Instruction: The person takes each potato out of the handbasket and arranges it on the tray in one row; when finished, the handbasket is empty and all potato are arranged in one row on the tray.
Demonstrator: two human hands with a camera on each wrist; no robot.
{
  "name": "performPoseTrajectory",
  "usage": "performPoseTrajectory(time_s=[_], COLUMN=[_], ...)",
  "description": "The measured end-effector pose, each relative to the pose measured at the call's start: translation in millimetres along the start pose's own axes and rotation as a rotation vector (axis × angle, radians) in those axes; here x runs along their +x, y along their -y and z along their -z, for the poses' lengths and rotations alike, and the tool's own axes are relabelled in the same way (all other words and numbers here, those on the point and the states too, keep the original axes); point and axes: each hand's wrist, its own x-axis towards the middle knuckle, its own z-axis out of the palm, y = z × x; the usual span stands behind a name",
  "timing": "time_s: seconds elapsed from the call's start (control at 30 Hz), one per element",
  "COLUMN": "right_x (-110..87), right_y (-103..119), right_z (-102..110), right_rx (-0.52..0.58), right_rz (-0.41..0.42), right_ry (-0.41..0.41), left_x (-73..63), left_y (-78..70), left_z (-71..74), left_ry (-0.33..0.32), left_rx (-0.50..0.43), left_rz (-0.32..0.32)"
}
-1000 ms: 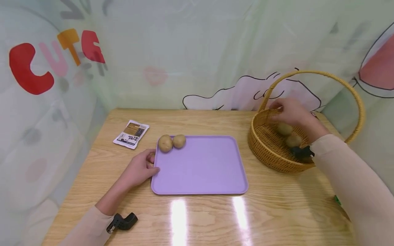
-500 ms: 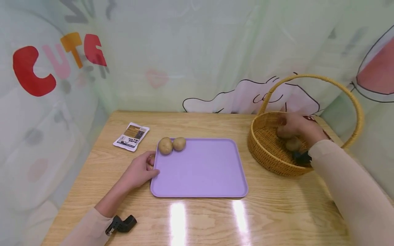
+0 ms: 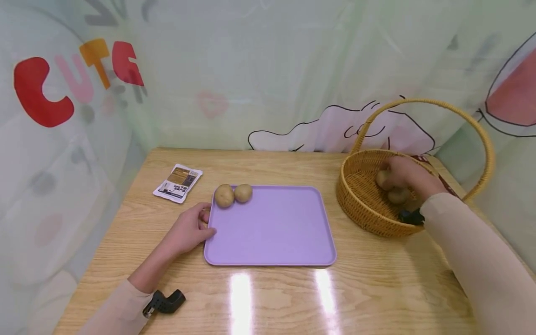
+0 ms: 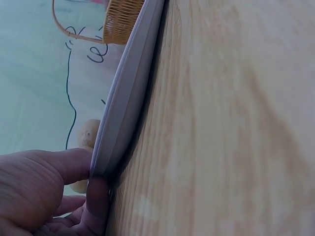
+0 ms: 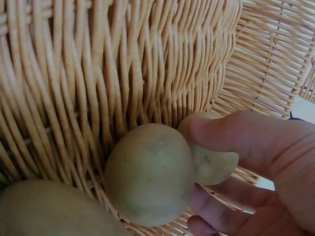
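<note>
My left hand [image 3: 190, 230] pinches the left rim of a lilac tray [image 3: 272, 228], thumb above and fingers below the edge. Two potatoes, a larger one [image 3: 224, 196] and a smaller one [image 3: 243, 192], sit side by side in the tray's far left corner. On the right, my right hand [image 3: 406, 174] reaches into a round wicker basket [image 3: 364, 211] and grips a potato [image 5: 216, 164] between thumb and fingers. Right in front of it in the right wrist view lies another potato [image 5: 150, 174], with a further potato [image 5: 49, 211] at the lower left.
A white and brown packet [image 3: 177, 184] lies on the wooden table [image 3: 276, 302], behind and left of the tray. The basket's tall handle [image 3: 439, 102] arches over the right forearm. A printed curtain [image 3: 268, 70] hangs behind the table.
My right hand has gone from above the basket's far side down into it, and its fingers have closed on a potato. The left hand has kept its hold on the tray.
</note>
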Motion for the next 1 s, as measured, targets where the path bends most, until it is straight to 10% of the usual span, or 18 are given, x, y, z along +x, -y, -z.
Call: performPoseTrajectory(time_s=[1.0], right_x=[-39.7], right_y=[80.3], right_z=[26.6], right_rx=[-0.095], right_rz=[0.217], right_ry=[-0.243], left_x=[-1.5], left_y=[-0.5], left_z=[-1.0], left_ry=[-0.011], left_rx=[0.012], left_rz=[-0.023])
